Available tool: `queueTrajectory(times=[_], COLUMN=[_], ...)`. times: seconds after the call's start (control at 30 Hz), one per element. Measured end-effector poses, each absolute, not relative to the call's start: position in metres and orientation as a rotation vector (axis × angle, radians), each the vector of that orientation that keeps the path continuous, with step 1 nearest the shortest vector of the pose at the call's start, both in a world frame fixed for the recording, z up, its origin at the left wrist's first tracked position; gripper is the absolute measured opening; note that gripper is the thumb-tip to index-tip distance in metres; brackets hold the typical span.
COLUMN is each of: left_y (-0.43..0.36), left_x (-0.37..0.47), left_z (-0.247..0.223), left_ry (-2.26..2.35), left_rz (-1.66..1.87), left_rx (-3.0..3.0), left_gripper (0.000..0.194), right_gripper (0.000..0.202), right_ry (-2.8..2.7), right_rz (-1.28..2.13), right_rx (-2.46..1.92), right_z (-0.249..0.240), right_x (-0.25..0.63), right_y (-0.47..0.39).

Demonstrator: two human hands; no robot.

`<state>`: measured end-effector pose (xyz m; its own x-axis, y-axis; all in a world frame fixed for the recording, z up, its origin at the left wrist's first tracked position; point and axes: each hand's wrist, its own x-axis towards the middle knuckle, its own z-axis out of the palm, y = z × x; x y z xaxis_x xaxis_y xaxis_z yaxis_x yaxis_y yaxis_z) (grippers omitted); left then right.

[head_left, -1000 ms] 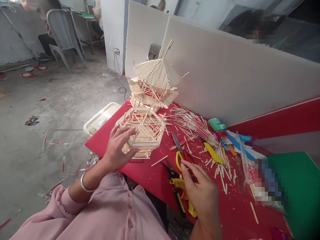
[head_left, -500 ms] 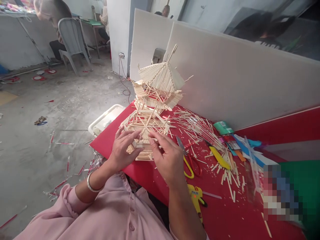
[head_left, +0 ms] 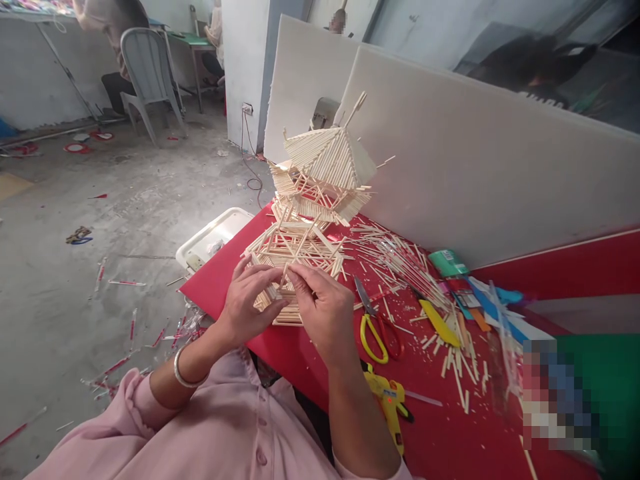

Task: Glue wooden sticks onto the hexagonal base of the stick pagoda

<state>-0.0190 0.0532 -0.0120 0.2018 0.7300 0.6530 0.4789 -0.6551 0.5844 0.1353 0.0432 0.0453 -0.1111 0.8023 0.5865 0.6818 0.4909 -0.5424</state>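
A model built of thin wooden sticks (head_left: 280,248) sits at the near corner of the red table. My left hand (head_left: 247,300) grips its near left side, thumb low and fingers above. With thumb and forefinger pinched, my right hand (head_left: 325,310) holds a short wooden stick (head_left: 285,276) against the model's near upper part. Both hands hide much of that side. Just behind stands a tiered stick tower with a peaked roof (head_left: 333,157). To the right of my right hand lie scissors (head_left: 374,337) with yellow and red handles, and a yellow glue gun (head_left: 390,403).
Loose sticks (head_left: 395,250) are heaped across the red table (head_left: 445,440). A yellow cutter (head_left: 440,323) and a green roll (head_left: 447,263) lie farther right. White boards (head_left: 480,153) stand behind the table. A white tray (head_left: 213,233) is at the left; a person sits beyond a grey chair (head_left: 147,63).
My right hand has shifted slightly left toward my left hand, and its thumb and forefinger have closed in a pinch on the short stick. My left hand stays on the model.
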Motion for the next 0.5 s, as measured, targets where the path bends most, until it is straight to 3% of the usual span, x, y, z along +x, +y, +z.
queueTrajectory(times=[0.5], left_y=[0.051], left_x=[-0.021], left_z=[-0.005], left_ry=[1.103], left_rz=[1.398], left_rx=[2.251], left_gripper=[0.024], right_gripper=[0.023], right_ry=[-2.068], right_rz=[-0.114], right_rx=[-1.505], right_z=[0.026], right_x=[0.152], right_y=[0.019])
